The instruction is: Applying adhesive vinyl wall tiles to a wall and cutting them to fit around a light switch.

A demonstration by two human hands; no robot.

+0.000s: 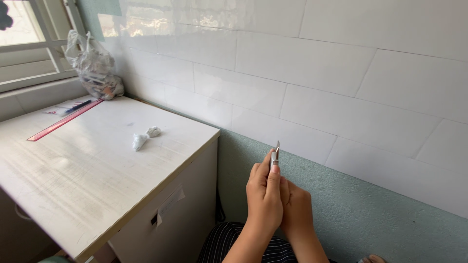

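Both my hands are raised together in front of the wall, pressed against each other. My left hand point(263, 197) grips a small silver metal tool point(275, 155), thin and pointed, with its tip sticking up above my thumb. My right hand point(295, 208) is curled just behind and beside the left one; its fingers are closed around the same small tool's lower part, which is hidden. My lap in striped dark fabric point(229, 243) shows below.
A white table point(87, 175) stands to the left with two crumpled white paper bits point(145, 137), a red ruler point(63, 121) and a dark pen point(78, 106). A stuffed plastic bag point(95, 65) sits by the window. White tiled wall point(317, 83) lies ahead.
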